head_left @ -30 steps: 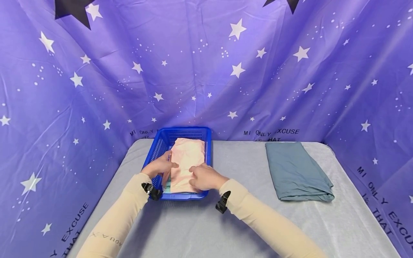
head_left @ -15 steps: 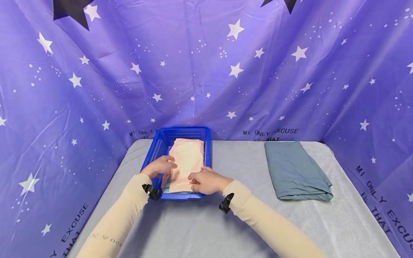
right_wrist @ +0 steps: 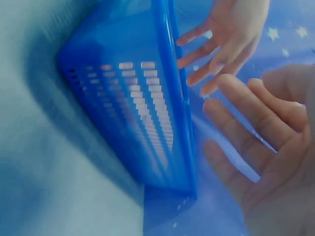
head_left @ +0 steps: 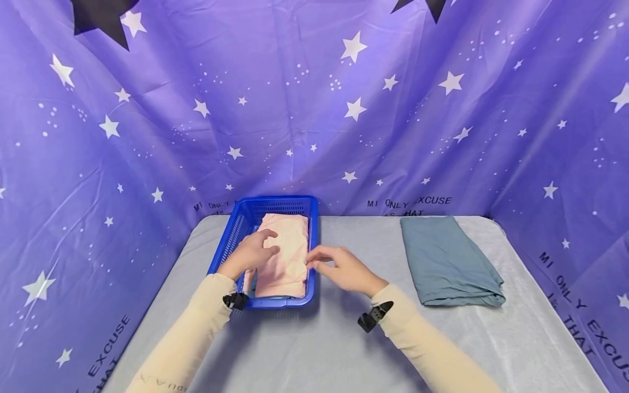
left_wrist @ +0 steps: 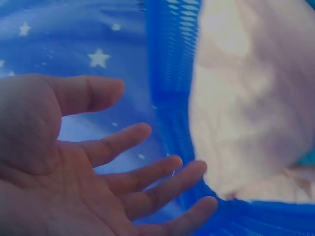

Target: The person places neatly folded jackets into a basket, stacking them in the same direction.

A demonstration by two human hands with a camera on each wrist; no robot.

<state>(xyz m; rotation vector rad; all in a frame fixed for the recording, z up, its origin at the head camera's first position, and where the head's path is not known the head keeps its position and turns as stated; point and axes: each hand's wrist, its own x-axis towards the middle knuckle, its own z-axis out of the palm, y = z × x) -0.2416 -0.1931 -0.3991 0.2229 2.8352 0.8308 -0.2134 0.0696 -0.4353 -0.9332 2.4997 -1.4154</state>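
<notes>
Two bare hands work at a blue plastic basket (head_left: 282,302) with slotted sides, standing near the far left corner of a table (head_left: 339,349) with a grey cover. Inside the basket, near its right wall, lies a folded pink cloth (head_left: 292,252), its long sides running from the basket's back towards its front rim. A bit of teal fabric (left_wrist: 309,158) shows beside and below it.

The left hand (head_left: 251,252) reaches over the basket's left rim and is above the pink cloth, palm down, fingers loose and spread, grasping nothing. The right hand (head_left: 348,267) is at the right rim, fingers lightly bent and apart, also without a grip; whether its fingertips touch the cloth cannot be told. Both arms wear cream sleeves (head_left: 189,327), with a black strap (head_left: 375,316) at each wrist.

Near the table's far right corner, well apart from the basket, lies a folded grey-blue cloth (head_left: 449,262), its front edge slightly crumpled. A purple curtain (head_left: 314,114) printed with stars hangs behind.

The pink cloth looks light, soft and limp, unlikely to break but likely to crease or unfold if pinched by one layer. It is probably best held by both long sides, fingers beneath all layers.
</notes>
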